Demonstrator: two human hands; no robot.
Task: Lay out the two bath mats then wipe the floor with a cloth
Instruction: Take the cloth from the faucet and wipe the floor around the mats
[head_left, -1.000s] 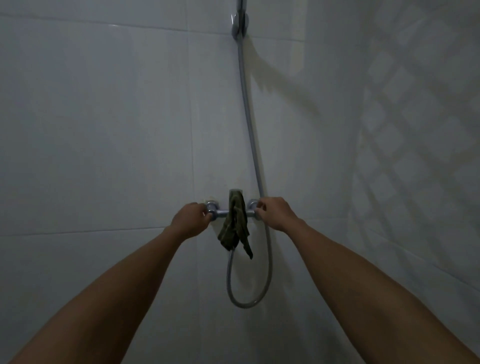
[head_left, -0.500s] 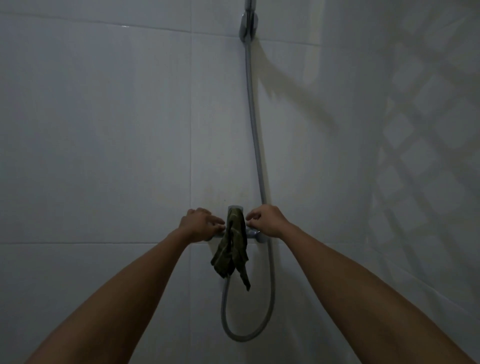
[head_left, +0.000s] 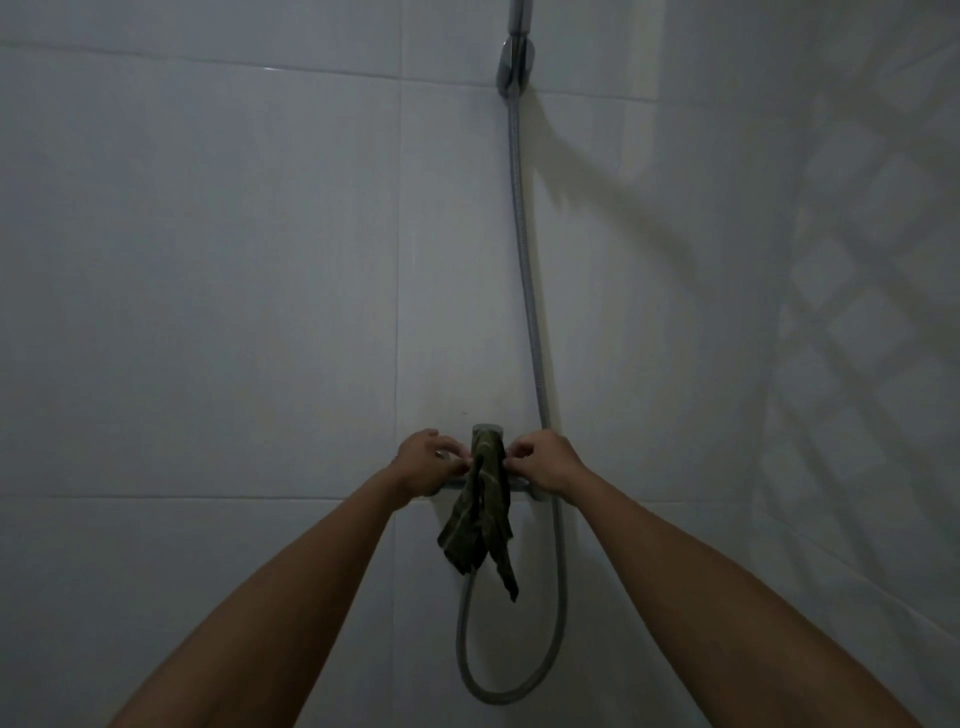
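Fingers curled, left hand (head_left: 427, 462) and right hand (head_left: 545, 464) pinching cloth (head_left: 480, 514) edges | draped over tap (head_left: 487, 433) | bare tiled wall (head_left: 208, 291) either side, hose (head_left: 525, 270) just right.

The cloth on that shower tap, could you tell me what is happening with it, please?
A person is standing at a tiled wall, both hands at the shower mixer tap. A dark green cloth hangs draped over the tap's middle. The left hand and the right hand have their fingertips at the cloth's top on either side, seemingly pinching it. The shower hose loops down below. No bath mats or floor are in view.
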